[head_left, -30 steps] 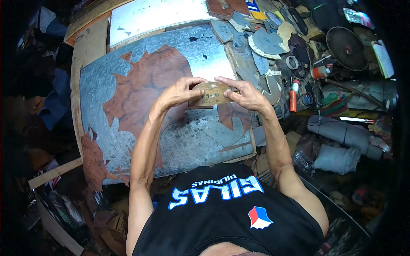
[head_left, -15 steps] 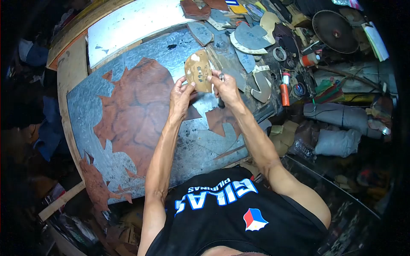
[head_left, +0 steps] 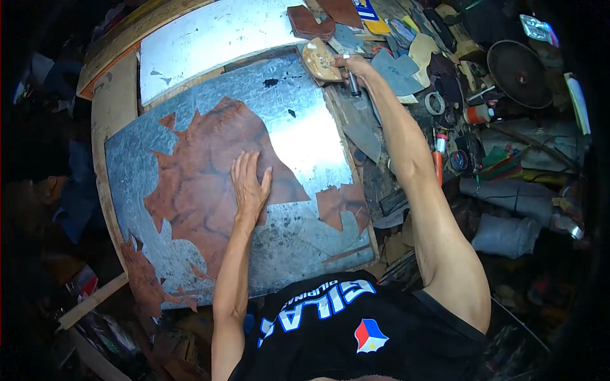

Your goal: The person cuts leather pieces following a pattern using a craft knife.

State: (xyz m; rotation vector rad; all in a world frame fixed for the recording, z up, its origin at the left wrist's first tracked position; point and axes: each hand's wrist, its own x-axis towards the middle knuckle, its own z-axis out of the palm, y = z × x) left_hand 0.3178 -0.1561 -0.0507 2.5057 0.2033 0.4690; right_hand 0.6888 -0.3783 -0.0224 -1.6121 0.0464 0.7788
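Observation:
My left hand [head_left: 249,185] lies flat with its fingers spread on a large brown leather piece [head_left: 210,159] with jagged cut edges. The leather rests on a grey metal-topped table [head_left: 133,140]. At the table's far right corner, my right hand [head_left: 353,67] grips the edge of a tan pattern piece [head_left: 319,62] with a rounded outline. A dark-handled tool [head_left: 354,87] is also tucked in that hand, pointing down; its working end is hidden. A smaller brown leather scrap [head_left: 340,204] lies near the table's right edge.
A white board [head_left: 216,47] runs along the table's far side. Several grey pattern pieces [head_left: 395,73], a tape roll [head_left: 434,103] and an orange tube [head_left: 438,165] crowd the bench at right. A round fan-like grille [head_left: 520,74] stands beyond. Leather scraps [head_left: 143,273] hang over the near left edge.
My right hand has carried the pattern piece away to the far right corner. My left hand has let go of it and come down onto the leather. The view has shifted slightly.

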